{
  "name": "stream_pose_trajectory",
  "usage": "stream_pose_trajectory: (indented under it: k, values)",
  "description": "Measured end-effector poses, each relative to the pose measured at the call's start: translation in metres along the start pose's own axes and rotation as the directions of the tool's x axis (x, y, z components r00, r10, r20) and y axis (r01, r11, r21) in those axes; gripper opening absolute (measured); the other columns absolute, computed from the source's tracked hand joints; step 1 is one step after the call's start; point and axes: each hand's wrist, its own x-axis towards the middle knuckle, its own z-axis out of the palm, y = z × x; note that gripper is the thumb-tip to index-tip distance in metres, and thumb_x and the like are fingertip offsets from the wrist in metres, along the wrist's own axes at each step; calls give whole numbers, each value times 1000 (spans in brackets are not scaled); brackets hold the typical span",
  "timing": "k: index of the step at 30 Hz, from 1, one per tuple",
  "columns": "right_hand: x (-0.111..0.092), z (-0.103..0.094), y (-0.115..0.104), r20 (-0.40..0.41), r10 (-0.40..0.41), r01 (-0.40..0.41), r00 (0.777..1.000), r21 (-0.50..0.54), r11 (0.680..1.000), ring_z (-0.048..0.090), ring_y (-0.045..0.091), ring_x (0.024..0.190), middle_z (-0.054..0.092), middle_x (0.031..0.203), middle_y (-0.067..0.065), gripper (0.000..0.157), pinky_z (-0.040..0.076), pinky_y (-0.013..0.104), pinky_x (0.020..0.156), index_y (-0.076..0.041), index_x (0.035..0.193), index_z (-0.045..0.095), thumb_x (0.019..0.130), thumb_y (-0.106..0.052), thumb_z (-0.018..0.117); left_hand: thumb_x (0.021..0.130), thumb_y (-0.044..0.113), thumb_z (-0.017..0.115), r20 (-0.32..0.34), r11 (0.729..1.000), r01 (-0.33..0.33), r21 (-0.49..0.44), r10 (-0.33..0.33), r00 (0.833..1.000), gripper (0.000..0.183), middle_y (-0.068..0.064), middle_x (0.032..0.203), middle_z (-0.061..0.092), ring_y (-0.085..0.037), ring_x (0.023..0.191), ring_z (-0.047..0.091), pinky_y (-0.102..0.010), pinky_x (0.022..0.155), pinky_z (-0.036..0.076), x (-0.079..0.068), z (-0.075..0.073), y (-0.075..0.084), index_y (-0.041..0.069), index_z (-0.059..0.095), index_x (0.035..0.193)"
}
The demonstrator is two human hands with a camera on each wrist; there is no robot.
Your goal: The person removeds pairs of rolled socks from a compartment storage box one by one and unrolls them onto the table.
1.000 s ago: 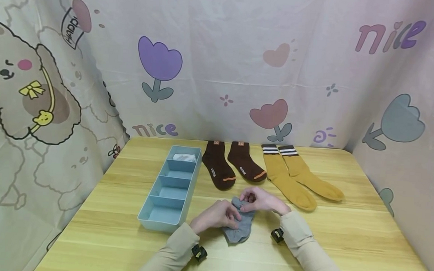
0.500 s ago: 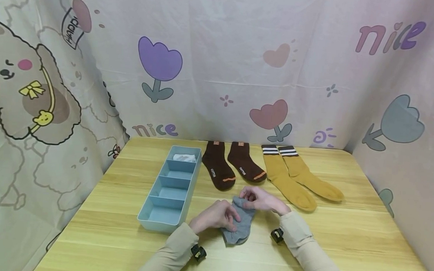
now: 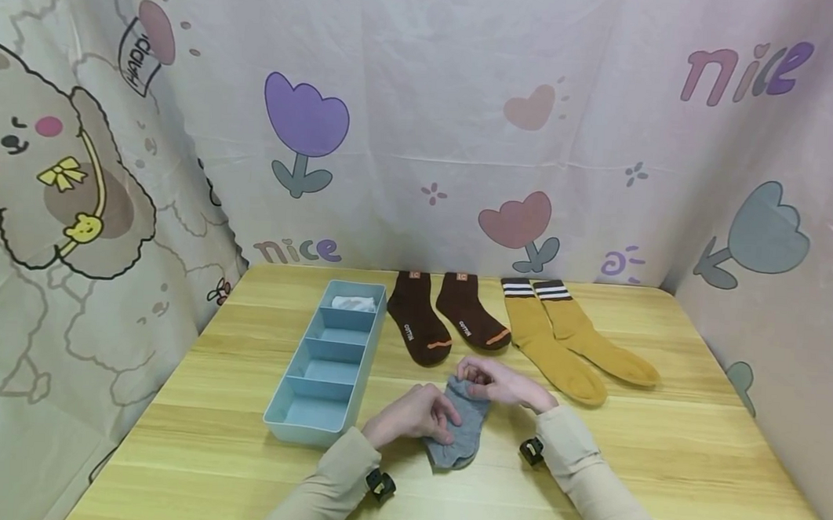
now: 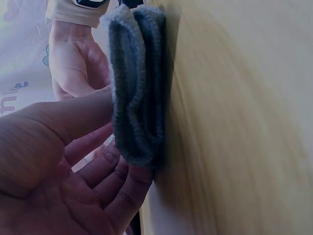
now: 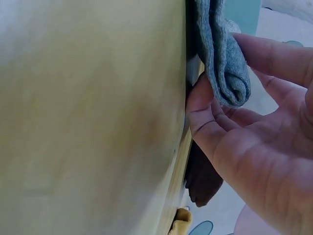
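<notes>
A pair of grey ankle socks [image 3: 466, 429] lies stacked on the table in front of me, cuffs towards me. My left hand [image 3: 411, 413] holds their left side, with its thumb on the upper face and the other fingers along the edge. The layered cuff openings [image 4: 134, 88] show in the left wrist view. At the far end my right hand [image 3: 503, 382] pinches the socks between thumb and curled fingers. There, in the right wrist view, the grey fabric [image 5: 230, 73] is folded over in a small roll.
Left of the hands stands a light blue divided box [image 3: 361, 398], with a rolled white cloth item [image 3: 354, 303] in its farthest compartment. Brown socks [image 3: 419, 323] and yellow striped-cuff socks [image 3: 556, 354] lie flat behind the hands. A printed curtain surrounds the table [image 3: 696, 463].
The near end of the grey socks has shifted slightly towards me and lies flatter. My left thumb has moved a little; the right hand has barely moved, still pinching the far end.
</notes>
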Motion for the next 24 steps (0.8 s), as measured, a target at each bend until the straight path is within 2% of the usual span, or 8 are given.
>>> stream_pose_trajectory:
  k: [5, 8, 14, 17, 24]
  values:
    - [0, -1, -2, 2, 34, -34, 999, -27, 999, 50, 6, 75, 59, 83, 10, 13, 43, 21, 70, -1, 103, 61, 90, 1, 61, 73, 2, 87, -2, 1000, 10, -11, -10, 1000, 18, -7, 66, 71, -1, 55, 54, -16, 54, 42, 0, 0, 0, 4, 78, 88]
    - [-1, -1, -4, -17, 79, -79, 997, -45, 996, 51, 3, 75, 63, 84, 8, 11, 44, 20, 69, -1, 100, 64, 90, -5, 66, 72, 3, 88, -3, 1000, 17, -8, -17, 1000, 18, -5, 65, 71, 0, 54, 54, -15, 54, 42, 0, 1, -2, 5, 78, 87]
    - [1, 0, -6, -41, 150, -152, 988, -59, 987, 49, 3, 71, 61, 79, 4, 24, 42, 18, 65, -1, 95, 64, 80, -10, 81, 73, 3, 88, 10, 1000, 26, -2, -26, 1000, 17, -3, 64, 71, 0, 54, 53, -15, 54, 41, -1, -1, -5, 6, 79, 87]
    - [2, 0, -6, -56, 146, -150, 988, -62, 987, 50, 4, 73, 61, 81, 6, 24, 43, 18, 67, 0, 95, 63, 78, -5, 79, 74, 3, 87, 22, 1000, 25, -6, -25, 999, 16, -3, 64, 70, 1, 54, 53, -14, 53, 41, -3, -2, -5, 6, 79, 87]
    - [2, 1, -6, -123, 150, -157, 981, -49, 986, 54, 7, 79, 63, 87, 11, 23, 47, 20, 70, 2, 103, 58, 82, 0, 65, 73, 1, 87, 44, 999, 10, -31, -9, 999, 17, -7, 65, 70, 0, 54, 53, -15, 53, 42, -6, -4, -7, 4, 78, 88]
